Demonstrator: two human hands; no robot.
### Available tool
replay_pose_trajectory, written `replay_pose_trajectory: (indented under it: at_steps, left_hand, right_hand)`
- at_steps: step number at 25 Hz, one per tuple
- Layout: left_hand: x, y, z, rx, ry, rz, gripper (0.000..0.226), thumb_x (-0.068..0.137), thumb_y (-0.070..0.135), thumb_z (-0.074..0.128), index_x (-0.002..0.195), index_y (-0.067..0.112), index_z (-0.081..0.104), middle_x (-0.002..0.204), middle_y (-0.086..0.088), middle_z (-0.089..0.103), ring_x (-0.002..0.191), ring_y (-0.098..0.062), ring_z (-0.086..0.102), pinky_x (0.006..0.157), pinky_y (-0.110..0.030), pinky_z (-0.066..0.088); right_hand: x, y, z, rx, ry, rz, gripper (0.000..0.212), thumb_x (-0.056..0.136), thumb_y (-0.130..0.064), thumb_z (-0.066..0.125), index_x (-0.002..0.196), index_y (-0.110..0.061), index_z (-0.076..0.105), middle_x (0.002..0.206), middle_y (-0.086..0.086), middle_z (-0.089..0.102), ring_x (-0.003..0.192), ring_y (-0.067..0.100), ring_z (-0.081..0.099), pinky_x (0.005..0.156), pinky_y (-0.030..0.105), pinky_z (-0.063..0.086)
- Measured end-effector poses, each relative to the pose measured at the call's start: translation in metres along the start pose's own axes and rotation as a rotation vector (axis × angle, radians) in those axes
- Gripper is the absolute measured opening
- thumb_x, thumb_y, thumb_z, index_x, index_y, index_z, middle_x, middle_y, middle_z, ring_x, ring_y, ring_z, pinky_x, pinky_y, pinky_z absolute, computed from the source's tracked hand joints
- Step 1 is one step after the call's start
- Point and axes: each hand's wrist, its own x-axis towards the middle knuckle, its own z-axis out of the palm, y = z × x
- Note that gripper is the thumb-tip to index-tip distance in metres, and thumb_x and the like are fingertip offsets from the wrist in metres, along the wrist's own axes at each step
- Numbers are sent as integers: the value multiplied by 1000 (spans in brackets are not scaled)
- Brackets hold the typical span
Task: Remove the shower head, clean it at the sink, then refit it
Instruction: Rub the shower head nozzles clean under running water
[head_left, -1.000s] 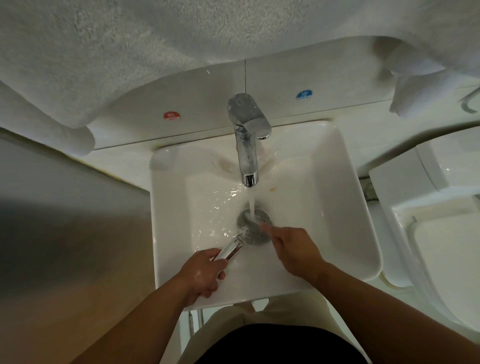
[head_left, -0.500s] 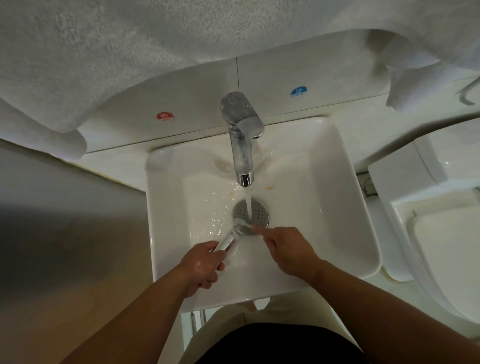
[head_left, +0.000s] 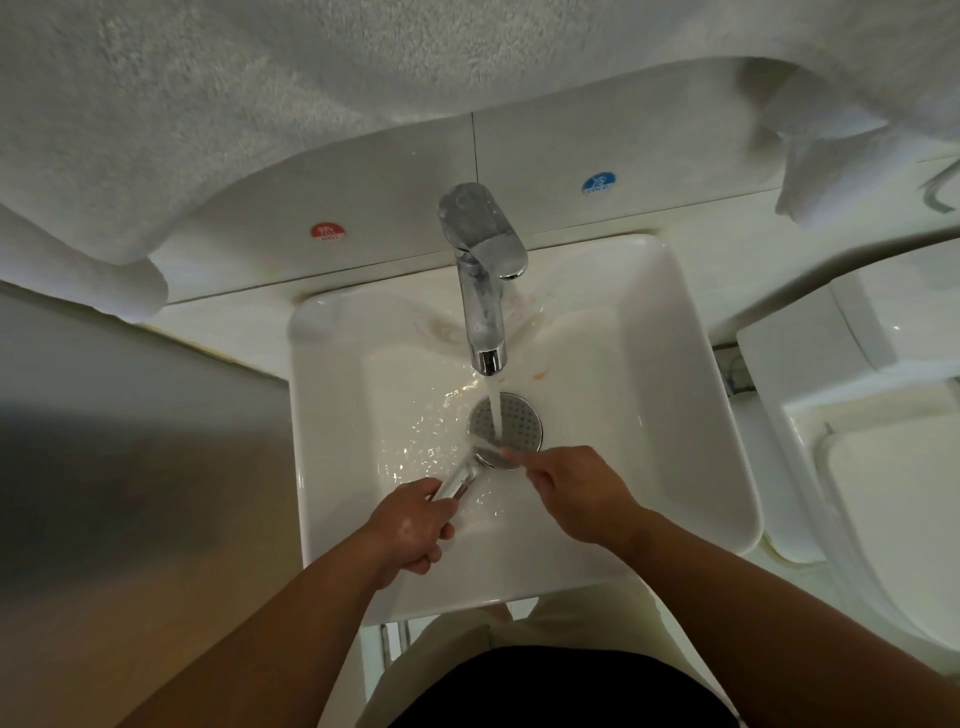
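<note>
A chrome shower head (head_left: 492, 455) lies low in the white sink (head_left: 675, 415), its round head tilted under the water stream from the chrome faucet (head_left: 482, 270). My left hand (head_left: 415, 525) is closed around its handle (head_left: 460, 482) at the near left. My right hand (head_left: 576, 493) reaches in from the right, with fingertips pinched on the head's near rim. Just beyond the head sits the perforated round drain cover (head_left: 517, 421). Water ripples across the basin floor to the left.
White towels (head_left: 260, 104) hang overhead across the top of the view. Red hot (head_left: 328, 231) and blue cold (head_left: 598, 183) stickers mark the back wall. A steel panel (head_left: 130, 441) stands left of the sink, and a white toilet (head_left: 883, 493) stands right.
The shower head has tipped from lying face up over the drain to an edge-on tilt nearer me, uncovering the drain cover. Both hands keep their hold.
</note>
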Motion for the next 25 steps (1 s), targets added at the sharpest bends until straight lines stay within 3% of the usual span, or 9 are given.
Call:
replay_pose_trajectory:
  at_steps: [3, 7, 9, 11, 15, 17, 21, 25]
  left_hand:
    - [1, 1, 3, -76, -10, -83, 15, 93, 12, 49, 99, 10, 62, 75, -12, 57, 45, -16, 43, 42, -22, 33]
    - [-6, 12, 7, -293, -69, -222, 11, 96, 14, 51, 89, 7, 57, 67, -10, 57, 41, -12, 35, 36, -18, 23]
    - [-8, 14, 7, -391, -111, -249, 12, 98, 15, 51, 89, 7, 54, 65, -10, 56, 38, -11, 32, 33, -16, 22]
    - [-10, 15, 10, -453, -139, -269, 13, 99, 15, 51, 89, 8, 53, 64, -10, 54, 37, -10, 31, 31, -15, 21]
    - [-14, 12, 14, -502, -135, -274, 12, 100, 14, 49, 93, 6, 55, 63, -10, 54, 37, -9, 31, 30, -15, 22]
    - [-15, 12, 15, -513, -132, -272, 12, 100, 14, 49, 93, 6, 55, 63, -10, 53, 36, -9, 30, 30, -15, 22]
    - [-18, 8, 13, -500, -110, -257, 10, 100, 15, 51, 95, 7, 55, 62, -9, 54, 37, -9, 30, 31, -16, 21]
    - [-15, -4, 10, -466, -106, -217, 16, 100, 19, 56, 114, 14, 58, 66, -7, 55, 42, -9, 32, 33, -17, 25]
  right_hand:
    - [-12, 4, 3, 57, 5, 23, 41, 104, -25, 44, 142, -35, 55, 80, 6, 70, 65, 13, 57, 65, 29, 47]
    - [-13, 13, -5, 138, 72, 70, 41, 101, -19, 50, 138, -37, 59, 66, -5, 62, 51, 5, 49, 57, 17, 37]
    - [-15, 11, -5, 68, 20, 14, 42, 102, -20, 49, 139, -35, 58, 70, 1, 66, 54, 7, 48, 61, 23, 39]
    - [-12, 12, -8, 77, 79, 66, 43, 102, -21, 47, 141, -38, 55, 71, 3, 66, 55, 10, 50, 62, 29, 43]
    - [-22, 5, -2, -23, -19, 51, 43, 105, -28, 41, 145, -42, 48, 78, 2, 64, 66, 15, 55, 66, 34, 49]
    - [-23, 4, -4, 49, 68, 113, 44, 104, -25, 42, 145, -41, 49, 75, 0, 62, 65, 13, 55, 66, 34, 50]
    - [-27, 7, -4, 44, 82, 116, 43, 105, -26, 43, 145, -39, 48, 76, 2, 64, 63, 14, 54, 67, 33, 49]
    - [-29, 10, -6, -3, 47, 77, 43, 106, -25, 42, 147, -37, 46, 71, -2, 58, 60, 11, 51, 64, 28, 41]
